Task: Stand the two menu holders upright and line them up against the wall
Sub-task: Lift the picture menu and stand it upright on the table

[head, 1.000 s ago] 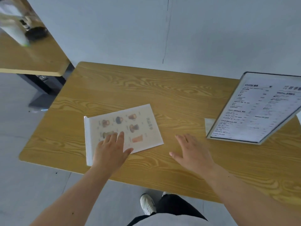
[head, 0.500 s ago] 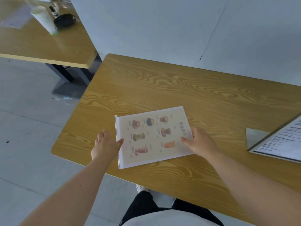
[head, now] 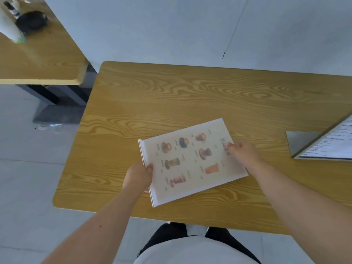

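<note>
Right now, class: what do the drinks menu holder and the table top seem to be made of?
Drinks menu holder: seemingly clear, glossy acrylic over a printed sheet; its left edge looks like a folded lip, though blurred. Table top: wood or wood-look laminate with a smooth, low-sheen finish and bold grain pattern; which of the two cannot be told.

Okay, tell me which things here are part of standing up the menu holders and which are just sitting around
Part of the job:
- drinks menu holder, gripped by the left hand and right hand
- text menu holder, at the right edge
- wall

Just sitting around:
- dark round object and white item, blurred, on the neighbouring table
</note>
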